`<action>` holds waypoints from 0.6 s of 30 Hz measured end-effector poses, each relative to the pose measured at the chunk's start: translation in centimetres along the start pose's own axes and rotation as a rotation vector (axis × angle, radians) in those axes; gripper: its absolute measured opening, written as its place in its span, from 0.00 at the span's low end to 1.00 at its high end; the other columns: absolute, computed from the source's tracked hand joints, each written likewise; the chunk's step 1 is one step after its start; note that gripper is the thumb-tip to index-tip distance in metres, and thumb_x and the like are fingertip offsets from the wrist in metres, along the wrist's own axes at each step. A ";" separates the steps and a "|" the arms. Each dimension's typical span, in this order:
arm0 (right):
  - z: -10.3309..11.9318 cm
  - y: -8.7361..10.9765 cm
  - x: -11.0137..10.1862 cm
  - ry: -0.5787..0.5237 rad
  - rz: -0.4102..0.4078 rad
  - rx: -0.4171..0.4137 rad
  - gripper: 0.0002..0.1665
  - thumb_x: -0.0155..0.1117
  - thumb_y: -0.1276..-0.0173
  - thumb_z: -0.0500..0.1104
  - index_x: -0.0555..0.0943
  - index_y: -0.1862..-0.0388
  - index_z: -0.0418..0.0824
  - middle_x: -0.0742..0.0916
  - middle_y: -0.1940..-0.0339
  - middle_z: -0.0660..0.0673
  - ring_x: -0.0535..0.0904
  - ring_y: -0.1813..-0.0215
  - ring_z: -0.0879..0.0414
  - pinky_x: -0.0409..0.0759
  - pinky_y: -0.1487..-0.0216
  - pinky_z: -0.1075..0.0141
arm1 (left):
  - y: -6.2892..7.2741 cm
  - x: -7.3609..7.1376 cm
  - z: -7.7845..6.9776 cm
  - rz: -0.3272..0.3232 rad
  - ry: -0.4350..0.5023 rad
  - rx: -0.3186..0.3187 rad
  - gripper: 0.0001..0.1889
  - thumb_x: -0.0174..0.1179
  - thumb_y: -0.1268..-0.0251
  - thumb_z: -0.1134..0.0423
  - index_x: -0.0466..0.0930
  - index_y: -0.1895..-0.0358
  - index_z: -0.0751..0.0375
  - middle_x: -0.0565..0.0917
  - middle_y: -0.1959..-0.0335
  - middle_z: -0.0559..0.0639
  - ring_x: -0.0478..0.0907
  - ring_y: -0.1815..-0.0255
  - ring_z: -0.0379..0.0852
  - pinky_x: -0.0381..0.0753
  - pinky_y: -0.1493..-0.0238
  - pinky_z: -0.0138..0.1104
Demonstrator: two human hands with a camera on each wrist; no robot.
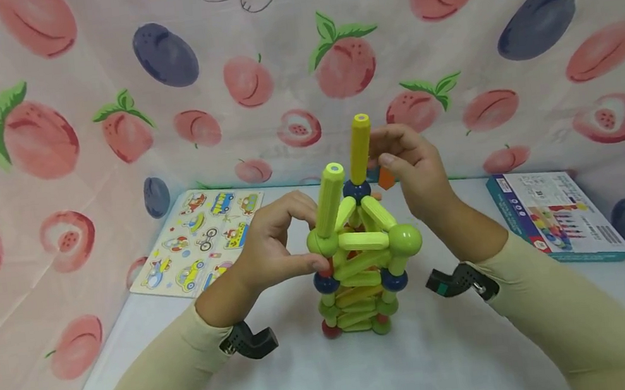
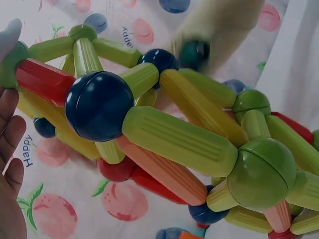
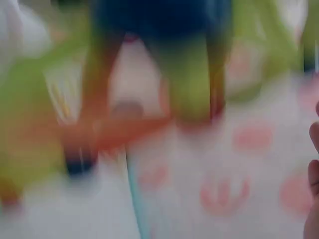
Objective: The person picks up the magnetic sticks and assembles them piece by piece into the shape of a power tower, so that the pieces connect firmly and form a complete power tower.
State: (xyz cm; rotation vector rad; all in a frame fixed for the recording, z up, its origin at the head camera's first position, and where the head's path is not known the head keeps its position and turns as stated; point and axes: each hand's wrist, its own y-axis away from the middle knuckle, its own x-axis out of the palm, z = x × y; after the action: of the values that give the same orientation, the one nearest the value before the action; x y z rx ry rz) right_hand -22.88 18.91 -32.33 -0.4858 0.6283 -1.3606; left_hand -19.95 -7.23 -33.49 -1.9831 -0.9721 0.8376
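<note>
A tall tower of rods and balls (image 1: 365, 294), mostly green with some yellow, red and blue, stands on the table. My left hand (image 1: 274, 240) pinches the green ball (image 1: 323, 243) at its upper left corner, with the thumb in front. A light green rod (image 1: 329, 199) rises from that ball. Behind it, a yellow rod (image 1: 361, 150) stands upright on a blue ball (image 1: 356, 190). My right hand (image 1: 414, 162) is beside the yellow rod, fingers bent and partly hidden behind it. Below its thumb shows an orange piece (image 1: 386, 177); whether the hand holds anything is unclear.
A picture board (image 1: 186, 246) with vehicle drawings lies at the back left. A flat box (image 1: 563, 216) lies at the back right. Behind the table hangs a fruit-printed cloth (image 1: 286, 51). Motion blurs the tower in the right wrist view.
</note>
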 end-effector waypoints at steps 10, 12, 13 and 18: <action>-14.5 1.9 -3.5 1.116 0.521 0.463 0.24 0.59 0.16 0.56 0.82 0.30 0.46 0.86 0.35 0.42 0.77 0.32 0.37 0.72 0.33 0.34 | 0.0 0.4 -0.6 0.007 -0.020 0.015 0.30 0.75 0.38 0.38 0.79 0.59 0.63 0.83 0.61 0.54 0.78 0.57 0.48 0.80 0.51 0.40; -15.8 2.3 -3.2 1.155 0.579 0.496 0.18 0.57 0.15 0.55 0.86 0.41 0.49 0.88 0.44 0.46 0.79 0.38 0.39 0.74 0.37 0.35 | 0.1 0.4 -0.5 0.002 -0.017 0.018 0.30 0.75 0.38 0.37 0.79 0.59 0.64 0.83 0.61 0.53 0.79 0.57 0.48 0.80 0.51 0.40; -16.2 2.4 -3.0 1.175 0.590 0.498 0.15 0.57 0.16 0.54 0.87 0.49 0.49 0.88 0.50 0.46 0.79 0.42 0.41 0.75 0.40 0.36 | 0.2 0.4 -0.5 -0.002 -0.015 0.018 0.30 0.75 0.38 0.37 0.79 0.59 0.64 0.83 0.61 0.53 0.79 0.56 0.48 0.80 0.51 0.39; -16.3 2.6 -2.5 1.187 0.537 0.562 0.14 0.58 0.17 0.48 0.83 0.63 0.44 0.85 0.68 0.47 0.82 0.60 0.47 0.82 0.56 0.48 | 0.4 0.4 -0.5 -0.013 -0.017 0.015 0.30 0.75 0.39 0.37 0.79 0.59 0.64 0.83 0.61 0.52 0.79 0.56 0.48 0.80 0.51 0.39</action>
State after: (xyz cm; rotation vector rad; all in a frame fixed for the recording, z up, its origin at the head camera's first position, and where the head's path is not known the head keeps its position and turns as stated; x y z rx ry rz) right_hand -32.03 22.42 -45.79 0.9766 1.1524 -1.1238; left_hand -19.19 -7.26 -33.63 -1.9572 -0.9847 0.8531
